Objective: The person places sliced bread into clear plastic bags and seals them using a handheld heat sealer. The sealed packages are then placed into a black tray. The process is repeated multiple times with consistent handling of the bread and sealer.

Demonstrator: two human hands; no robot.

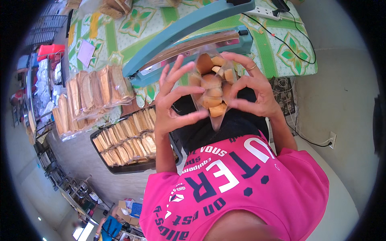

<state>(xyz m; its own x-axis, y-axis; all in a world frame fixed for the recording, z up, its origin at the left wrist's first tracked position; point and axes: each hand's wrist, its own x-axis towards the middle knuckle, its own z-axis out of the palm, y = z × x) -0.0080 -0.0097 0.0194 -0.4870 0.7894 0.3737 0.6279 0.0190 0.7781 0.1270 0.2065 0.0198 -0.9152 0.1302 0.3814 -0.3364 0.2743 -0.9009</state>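
A clear plastic bag of brown bread pieces [211, 94] is held over my lap, its pointed lower end hanging down. My left hand [178, 99] has thumb and forefinger on the bag's left side, with the other fingers spread. On the opposite side, my right hand [254, 87] pinches the bag between thumb and bent forefinger; a ring is on one finger. Just beyond my hands stands a teal hand-lever impulse sealer [193, 25], its arm raised. The bag's upper end overlaps the sealer's front edge in view; whether they touch, I cannot tell.
Bagged sliced pieces, apparently bread [96, 90], overhang the left side of the table [138, 19]. Below is a black crate [135, 171] of similar packs. A power strip [265, 12] and black cable [301, 60] lie right. Another person's arm [99, 226] shows lower left.
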